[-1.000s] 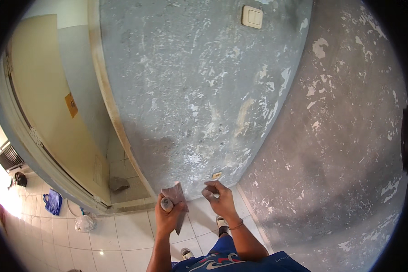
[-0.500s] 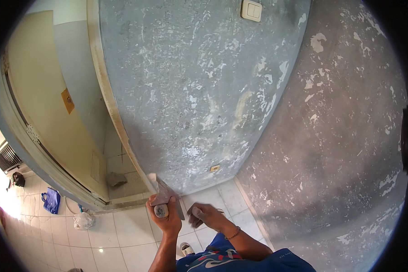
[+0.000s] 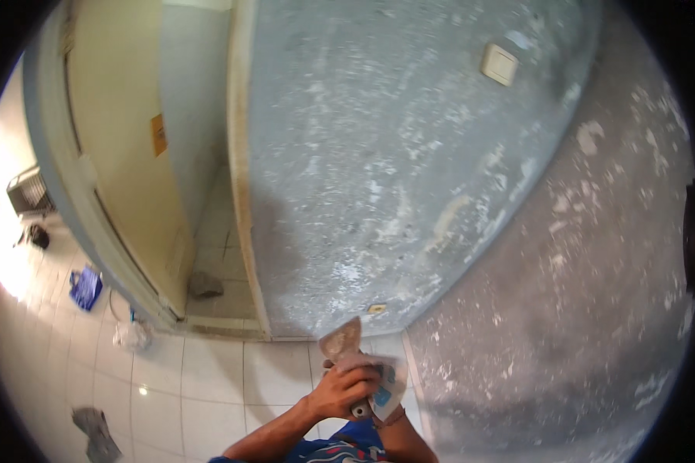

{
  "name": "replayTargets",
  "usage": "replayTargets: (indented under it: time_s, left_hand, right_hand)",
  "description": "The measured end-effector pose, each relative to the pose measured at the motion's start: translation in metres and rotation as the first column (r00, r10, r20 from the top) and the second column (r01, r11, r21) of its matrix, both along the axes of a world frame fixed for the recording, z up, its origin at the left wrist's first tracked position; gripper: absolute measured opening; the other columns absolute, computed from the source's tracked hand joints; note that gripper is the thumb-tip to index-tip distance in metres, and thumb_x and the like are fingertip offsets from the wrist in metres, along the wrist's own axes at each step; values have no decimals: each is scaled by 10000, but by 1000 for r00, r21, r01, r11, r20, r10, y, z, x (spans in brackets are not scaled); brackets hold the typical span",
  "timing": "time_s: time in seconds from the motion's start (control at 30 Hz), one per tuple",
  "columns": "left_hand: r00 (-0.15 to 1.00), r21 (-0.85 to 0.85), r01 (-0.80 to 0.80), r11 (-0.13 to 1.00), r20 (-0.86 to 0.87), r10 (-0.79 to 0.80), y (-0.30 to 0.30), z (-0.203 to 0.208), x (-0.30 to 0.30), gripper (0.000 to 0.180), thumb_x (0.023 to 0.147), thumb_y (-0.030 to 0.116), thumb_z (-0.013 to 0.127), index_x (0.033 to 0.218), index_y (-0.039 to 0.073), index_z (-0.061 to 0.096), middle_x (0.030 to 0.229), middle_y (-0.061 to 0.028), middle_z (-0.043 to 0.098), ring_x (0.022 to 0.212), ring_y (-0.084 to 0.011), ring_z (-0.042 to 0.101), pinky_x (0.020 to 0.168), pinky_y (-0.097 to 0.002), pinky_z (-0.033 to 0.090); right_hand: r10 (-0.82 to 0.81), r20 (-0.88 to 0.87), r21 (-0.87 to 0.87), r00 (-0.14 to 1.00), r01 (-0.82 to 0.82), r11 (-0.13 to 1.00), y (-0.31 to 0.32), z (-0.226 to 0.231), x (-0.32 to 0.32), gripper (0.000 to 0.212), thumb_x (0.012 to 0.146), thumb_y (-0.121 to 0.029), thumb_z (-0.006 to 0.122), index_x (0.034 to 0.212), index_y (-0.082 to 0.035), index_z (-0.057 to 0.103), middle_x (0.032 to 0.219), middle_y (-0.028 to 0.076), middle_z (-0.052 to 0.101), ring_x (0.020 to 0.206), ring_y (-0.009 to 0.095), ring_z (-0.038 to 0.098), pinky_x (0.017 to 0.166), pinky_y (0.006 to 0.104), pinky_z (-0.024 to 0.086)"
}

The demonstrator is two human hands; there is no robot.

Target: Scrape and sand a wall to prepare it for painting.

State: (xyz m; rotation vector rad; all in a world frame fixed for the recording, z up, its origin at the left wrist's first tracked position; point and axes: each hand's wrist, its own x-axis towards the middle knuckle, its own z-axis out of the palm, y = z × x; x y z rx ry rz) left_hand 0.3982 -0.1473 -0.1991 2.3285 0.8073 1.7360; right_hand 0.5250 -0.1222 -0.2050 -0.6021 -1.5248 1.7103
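Note:
My left hand (image 3: 346, 392) is closed round the handle of a putty knife, whose rounded handle end pokes out below the fingers. A dusty, flared blade (image 3: 341, 339) sticks up beyond the knuckles, toward the foot of the wall. Beside the fingers on the right is a pale flat piece with blue marks (image 3: 391, 384), which looks like a second blade. My right hand is mostly hidden behind the left hand and this piece. Its wrist, with a bracelet (image 3: 394, 417), shows below; its fingers cannot be made out. Both hands meet in front of my body.
A patchy, scraped blue-grey wall (image 3: 332, 193) with a light switch (image 3: 500, 65) and a low socket (image 3: 376, 309) meets a grey-brown wall (image 3: 533, 309). To the left are a doorway with a yellowish door (image 3: 123, 154), a blue bag (image 3: 86, 289) and a grey cloth (image 3: 96, 434) on white tiles.
My hands, apart before, have come together, the left moving right across my body. The blade edges have turned, and the blue-marked face now shows. The view has swung left.

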Motion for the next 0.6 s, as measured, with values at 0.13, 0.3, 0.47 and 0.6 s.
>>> replayTargets:
  time_s: [0.13,0.3,0.47,0.6]
  left_hand:
    - [978,-90,92,992,-181,-107,-9,-20,9,530,576,241,776,1025,61,558,1082,-133,577,992,-348,562,874,-456,444]
    - [963,-215,46,975,-250,-101,-19,-33,14,549,603,205,761,1098,74,563,1100,-154,561,1035,-358,537,876,-473,439]
    - [971,-185,-18,982,-236,-26,-28,-43,13,580,601,176,748,1139,75,557,1084,-165,560,1018,-366,541,869,-480,443]
    - [946,-254,-8,967,-316,-75,-35,-35,3,548,634,201,739,1131,60,557,1081,-186,560,994,-379,539,857,-475,453]
  right_hand:
    - [-152,12,117,988,149,982,-15,-14,11,459,910,-333,435,1207,15,472,1120,175,583,969,271,600,864,364,493]
    - [-178,-306,-709,935,-99,699,0,-55,19,545,919,-385,403,1246,50,433,1153,223,565,916,319,616,832,413,510]
    - [32,-636,-665,771,-570,482,12,-67,17,535,933,-353,373,1362,-36,323,1261,242,488,1031,341,583,958,459,452]
    - [-96,-543,-772,834,-450,449,13,-58,11,537,913,-300,435,1378,-70,298,1245,241,496,990,349,602,925,472,478]
